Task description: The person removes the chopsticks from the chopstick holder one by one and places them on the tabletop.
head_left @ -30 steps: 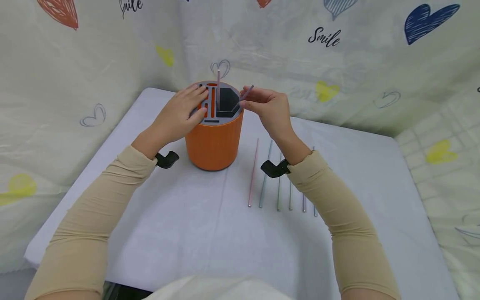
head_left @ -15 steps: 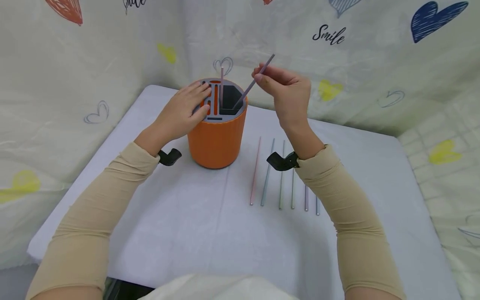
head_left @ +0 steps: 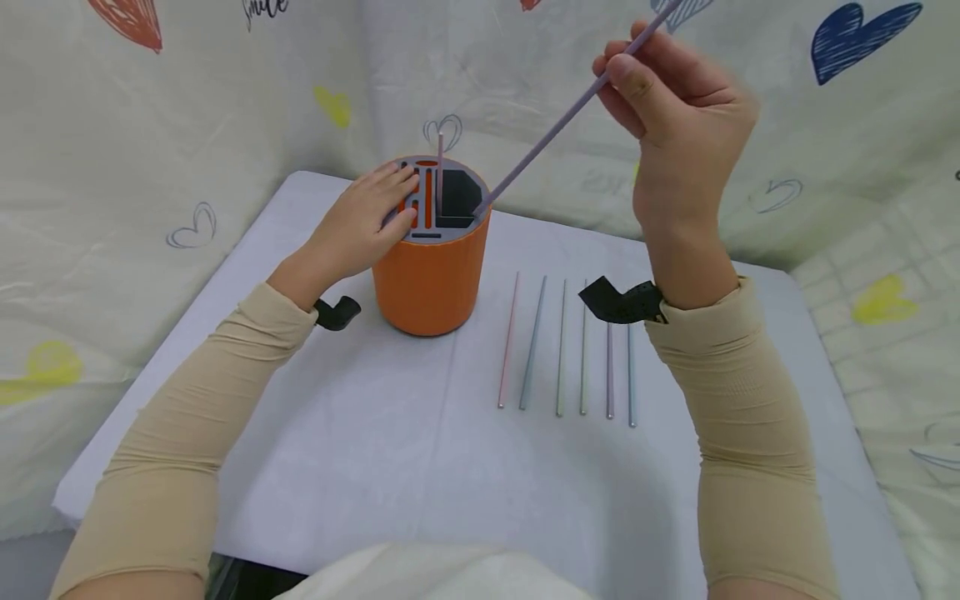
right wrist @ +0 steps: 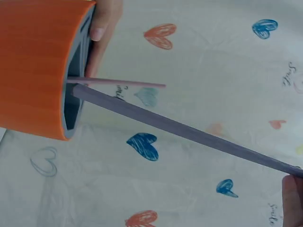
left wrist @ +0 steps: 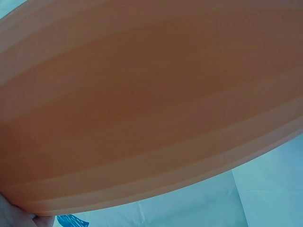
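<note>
An orange round holder (head_left: 427,287) with a grey slotted top (head_left: 427,237) stands near the back of the table. My left hand (head_left: 360,221) rests on the left of that top, fingers spread over the slots. High at the right, my right hand (head_left: 678,125) pinches a long purple stick (head_left: 555,127), slim like a straw, between thumb and fingers. It slants down to the left, its lower end right at the large dark opening (head_left: 461,196). A thin pink stick (right wrist: 123,82) stands up out of the same opening. In the left wrist view the holder's wall (left wrist: 151,94) fills most of the picture.
Several pastel sticks lie side by side on the white table, from a pink stick (head_left: 508,342) at the left to a blue stick (head_left: 632,383) at the right. A curtain (head_left: 525,100) printed with hearts hangs behind the table (head_left: 360,467).
My right hand has risen up and to the right with the purple stick, drawing most of its length out of the holder. My left hand has stayed on the top.
</note>
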Demonstrator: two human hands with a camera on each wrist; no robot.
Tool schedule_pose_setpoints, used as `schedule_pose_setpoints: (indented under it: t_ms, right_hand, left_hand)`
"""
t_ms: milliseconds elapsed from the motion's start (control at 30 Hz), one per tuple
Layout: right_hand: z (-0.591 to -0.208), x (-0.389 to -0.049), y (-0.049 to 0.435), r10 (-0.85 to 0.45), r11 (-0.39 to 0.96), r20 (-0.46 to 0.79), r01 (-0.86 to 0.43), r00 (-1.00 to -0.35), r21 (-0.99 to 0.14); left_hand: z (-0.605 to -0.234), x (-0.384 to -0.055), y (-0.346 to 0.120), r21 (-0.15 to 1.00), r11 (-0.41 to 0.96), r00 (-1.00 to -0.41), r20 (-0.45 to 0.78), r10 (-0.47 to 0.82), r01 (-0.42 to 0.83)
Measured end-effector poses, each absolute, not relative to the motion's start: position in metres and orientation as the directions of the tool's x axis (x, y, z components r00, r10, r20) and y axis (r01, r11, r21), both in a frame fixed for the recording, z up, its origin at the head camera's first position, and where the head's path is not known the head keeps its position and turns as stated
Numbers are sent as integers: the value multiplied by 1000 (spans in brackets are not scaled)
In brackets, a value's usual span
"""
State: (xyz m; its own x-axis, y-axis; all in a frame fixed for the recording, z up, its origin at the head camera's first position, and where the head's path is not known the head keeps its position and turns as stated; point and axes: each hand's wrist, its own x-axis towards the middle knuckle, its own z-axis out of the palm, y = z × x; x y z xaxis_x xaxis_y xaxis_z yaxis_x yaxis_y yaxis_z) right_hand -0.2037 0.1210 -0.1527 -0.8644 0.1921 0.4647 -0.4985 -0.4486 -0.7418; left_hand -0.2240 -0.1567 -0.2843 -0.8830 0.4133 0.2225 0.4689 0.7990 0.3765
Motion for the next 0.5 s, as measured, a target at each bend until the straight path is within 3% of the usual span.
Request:
schedule_pose_setpoints:
  t_ms: [200,500]
  right_hand:
    - [-153,-211,152,207,-486,389,-439,-898,-755]
    - [-182,-226,196,141,-532,54,-122,-989,-838]
  left_hand:
    - [-285,-223,-157,385,797,-885,225,408,465]
    - [-284,-223,-157,385,794,-882,229,411,470]
